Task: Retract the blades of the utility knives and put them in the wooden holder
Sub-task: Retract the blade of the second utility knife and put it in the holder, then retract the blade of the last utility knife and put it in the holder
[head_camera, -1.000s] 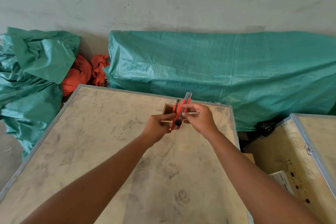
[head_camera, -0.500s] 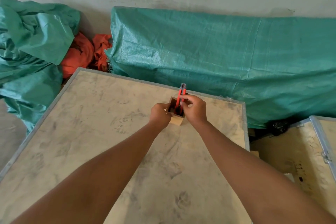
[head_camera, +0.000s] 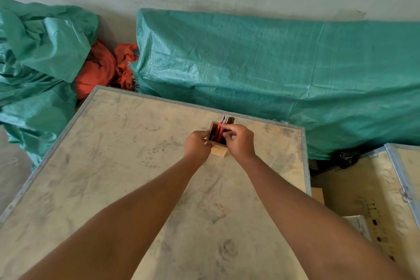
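A small wooden holder [head_camera: 218,153] stands near the far edge of a plywood crate top [head_camera: 127,166]. Red and black utility knives [head_camera: 220,130] stand inside it, their dark ends poking above the far rim. My left hand [head_camera: 197,144] grips the holder's left side. My right hand [head_camera: 238,141] has its fingertips pinched on the red knife at the holder's mouth. No blade tip shows.
Green tarpaulin [head_camera: 272,70] covers a long bulk behind the crate, with more crumpled tarp [head_camera: 38,59] and orange cloth [head_camera: 100,68] at the left. A second crate [head_camera: 372,191] sits lower at the right, past the crate top's metal-edged right side.
The red knife was held up in both hands, then lowered into the holder. It now sits deeper. My left hand moved onto the holder's side.
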Available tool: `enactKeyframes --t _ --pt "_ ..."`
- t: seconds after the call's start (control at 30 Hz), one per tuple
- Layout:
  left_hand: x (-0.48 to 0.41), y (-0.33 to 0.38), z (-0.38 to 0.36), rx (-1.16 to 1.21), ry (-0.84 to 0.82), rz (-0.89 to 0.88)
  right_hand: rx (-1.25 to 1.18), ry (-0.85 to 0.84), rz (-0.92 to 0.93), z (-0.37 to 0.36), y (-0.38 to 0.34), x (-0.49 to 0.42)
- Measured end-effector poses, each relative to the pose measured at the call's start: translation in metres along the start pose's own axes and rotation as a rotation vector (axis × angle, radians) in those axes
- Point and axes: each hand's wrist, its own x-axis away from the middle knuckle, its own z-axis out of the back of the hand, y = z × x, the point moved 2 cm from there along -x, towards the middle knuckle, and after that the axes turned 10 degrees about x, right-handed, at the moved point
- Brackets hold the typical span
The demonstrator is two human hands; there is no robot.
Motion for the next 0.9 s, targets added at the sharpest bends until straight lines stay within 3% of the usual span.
enactKeyframes --t 0.3,0.63,0.8,0.9 --pt "0.050 -0.011 0.029 0.045 0.014 -0.001 -0.016 -0.066 -0.025 0.014 -0.017 0.049" --pt "0.160 -0.089 0.104 0.079 0.223 0.178 -0.177 -0.470 -0.188 -0.025 -0.034 0.151" --pt "0.182 -0.139 0.141 -0.114 0.241 0.205 -0.184 -0.614 -0.245 -0.070 -0.062 0.192" --pt "0.184 -0.169 0.151 -0.273 0.155 0.273 -0.162 -0.644 -0.281 -0.098 -0.077 0.211"
